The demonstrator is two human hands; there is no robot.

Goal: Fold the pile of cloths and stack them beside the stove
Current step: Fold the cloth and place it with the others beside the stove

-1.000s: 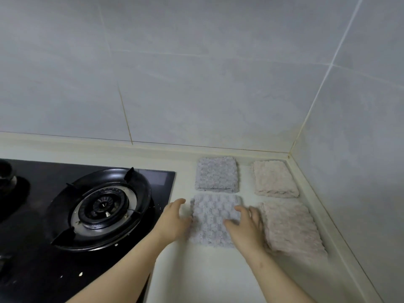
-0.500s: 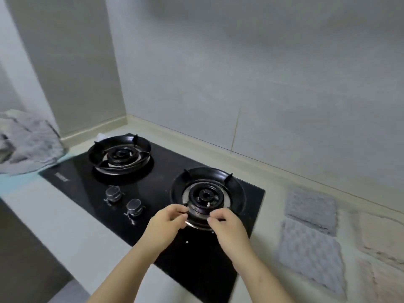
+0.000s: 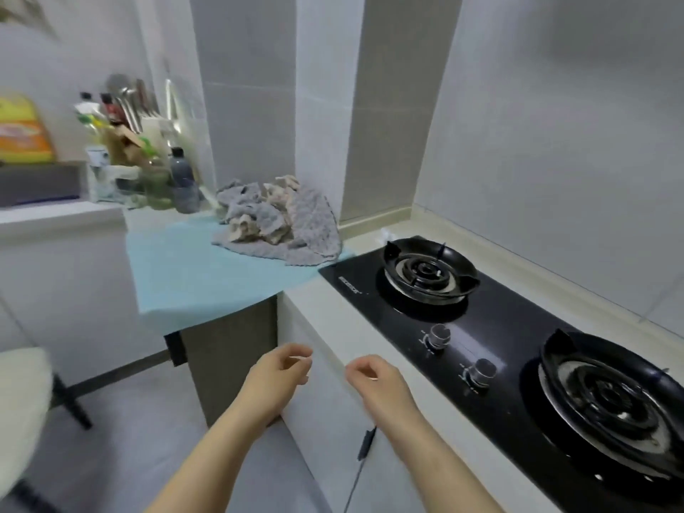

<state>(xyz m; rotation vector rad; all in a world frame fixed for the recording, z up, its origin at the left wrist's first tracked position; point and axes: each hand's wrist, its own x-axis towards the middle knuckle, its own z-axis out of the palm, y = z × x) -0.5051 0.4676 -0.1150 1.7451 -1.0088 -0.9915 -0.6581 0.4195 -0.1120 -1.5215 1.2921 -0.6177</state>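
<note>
A crumpled pile of grey and beige cloths (image 3: 278,222) lies on a light blue mat (image 3: 207,268) to the left of the black two-burner stove (image 3: 510,349). My left hand (image 3: 275,377) and my right hand (image 3: 377,383) hang in the air in front of the counter's edge, well short of the pile. Both have loosely curled fingers and hold nothing. The folded cloths to the right of the stove are out of view.
Bottles, utensils and a yellow package (image 3: 22,127) crowd the back left of the counter. A white cushioned stool (image 3: 20,409) stands at the lower left. Two stove knobs (image 3: 438,333) sit near the counter's front edge. A thin black cable (image 3: 364,444) hangs below my right wrist.
My view has swung left from the folded cloths, past the stove, to the unfolded pile. Both hands have left the folded grey cloth and moved left, empty, along the counter's front.
</note>
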